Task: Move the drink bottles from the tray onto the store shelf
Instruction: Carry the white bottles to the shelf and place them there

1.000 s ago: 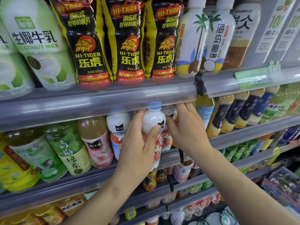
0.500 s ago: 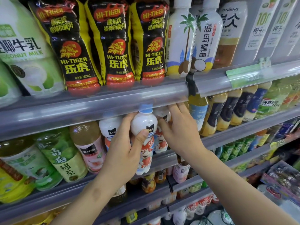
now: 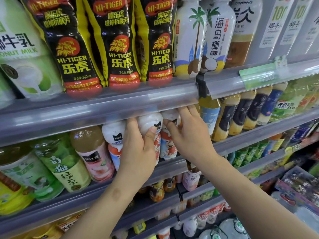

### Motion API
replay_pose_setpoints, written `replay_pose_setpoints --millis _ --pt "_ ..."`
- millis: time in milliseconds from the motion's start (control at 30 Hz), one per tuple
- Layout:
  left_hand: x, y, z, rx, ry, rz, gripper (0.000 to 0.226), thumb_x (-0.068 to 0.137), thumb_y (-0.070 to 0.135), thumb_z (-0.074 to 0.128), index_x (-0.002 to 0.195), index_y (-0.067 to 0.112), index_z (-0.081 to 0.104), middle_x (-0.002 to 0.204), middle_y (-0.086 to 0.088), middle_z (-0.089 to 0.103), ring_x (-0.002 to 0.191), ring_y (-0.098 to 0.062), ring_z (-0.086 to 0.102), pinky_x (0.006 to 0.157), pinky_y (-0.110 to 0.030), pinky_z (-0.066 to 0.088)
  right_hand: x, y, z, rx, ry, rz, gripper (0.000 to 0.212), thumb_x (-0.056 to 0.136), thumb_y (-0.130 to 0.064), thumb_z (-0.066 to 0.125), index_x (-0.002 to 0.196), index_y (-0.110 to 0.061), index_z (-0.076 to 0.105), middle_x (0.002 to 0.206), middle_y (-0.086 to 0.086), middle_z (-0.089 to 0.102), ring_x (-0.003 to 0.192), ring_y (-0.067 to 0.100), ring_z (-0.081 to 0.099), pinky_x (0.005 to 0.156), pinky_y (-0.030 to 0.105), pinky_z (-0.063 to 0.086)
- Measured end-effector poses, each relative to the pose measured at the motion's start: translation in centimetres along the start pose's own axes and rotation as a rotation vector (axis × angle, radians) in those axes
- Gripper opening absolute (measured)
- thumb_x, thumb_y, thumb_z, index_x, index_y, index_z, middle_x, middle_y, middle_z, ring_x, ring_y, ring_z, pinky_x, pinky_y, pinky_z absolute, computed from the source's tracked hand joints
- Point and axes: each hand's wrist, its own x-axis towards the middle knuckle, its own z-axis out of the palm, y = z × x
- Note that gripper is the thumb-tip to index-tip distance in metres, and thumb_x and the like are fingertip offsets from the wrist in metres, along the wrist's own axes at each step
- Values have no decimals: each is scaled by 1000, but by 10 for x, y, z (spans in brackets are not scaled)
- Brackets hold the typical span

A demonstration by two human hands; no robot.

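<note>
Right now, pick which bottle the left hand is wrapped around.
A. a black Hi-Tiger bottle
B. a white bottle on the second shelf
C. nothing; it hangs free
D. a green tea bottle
B: the left hand grips the white bottle just under the shelf rail, thumb across its front.

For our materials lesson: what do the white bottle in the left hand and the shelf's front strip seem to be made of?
White bottle: probably plastic, glossy, with a printed wrap label; its shoulder shows a soft sheen. Front strip: seemingly clear, slightly frosted plastic; the red bottle bases behind it show through, blurred. The left hand grips the bottle.
</note>
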Motion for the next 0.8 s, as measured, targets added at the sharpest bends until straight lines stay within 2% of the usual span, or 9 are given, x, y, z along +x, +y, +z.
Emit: replay_pose_setpoints --millis 200,300,400,433,567,633,700,733,800 --pt "-4 0 5 27 23 12 39 106 10 51 141 18 38 135 -10 53 127 -22 51 109 -46 41 1 1 2 -6 17 8 42 97 -22 68 136 -9 57 135 11 57 110 31 61 80 20 33" --pt "-6 1 7 24 32 8 40 105 9 52 141 21 37 136 -8 52 126 -20 50 107 -32 40 1 0 2 -3 36 7 43 96 -20 70 136 -8 56 134 13 59 113 31 57 75 13 27" --pt "-8 2 9 25 42 -3 40 105 8 53 139 22 38 134 -7 51 123 -17 52 100 -18 41 2 0 2 -13 34 6 40 96 -21 70 132 -7 59 132 13 60 112 32 59 75 15 28" --pt "-9 1 10 20 38 -10 41 104 8 53 140 23 38 135 -8 51 123 -17 53 101 -19 42 3 0 1 -22 34 6 38 96 -22 70 130 -8 59 131 13 61 112 32 60 76 18 32" --pt "-12 2 8 37 28 -9 44 103 6 55 141 21 39 137 -9 50 124 -20 53 108 -41 44 5 1 -1 -42 16 0 36 97 -25 70 127 -9 61 129 11 62 109 32 62 76 30 44" --pt "-12 4 9 105 42 6 44 103 7 55 142 19 41 133 -9 50 122 -26 53 105 -44 45 5 2 -1 -47 17 0 35 97 -25 70 127 -9 61 128 11 62 107 32 63 77 31 44" --pt "-10 7 10 213 73 29 42 102 9 55 142 17 43 121 -7 49 109 -31 55 90 -35 49 6 2 -1 -47 25 3 35 97 -26 70 126 -10 61 126 10 63 105 32 63 75 30 42" --pt "-10 8 10 262 90 45 42 102 9 54 142 17 43 116 -2 47 105 -28 55 82 -25 45 5 1 0 -48 29 3 34 97 -26 70 126 -10 61 124 10 63 103 31 63 74 29 42" --pt "-9 11 12 323 108 80 48 101 9 53 145 19 37 115 7 42 103 -10 46 76 -12 36 5 0 1 -48 38 -3 33 96 -26 70 123 -9 62 119 10 63 99 31 63 72 28 40"
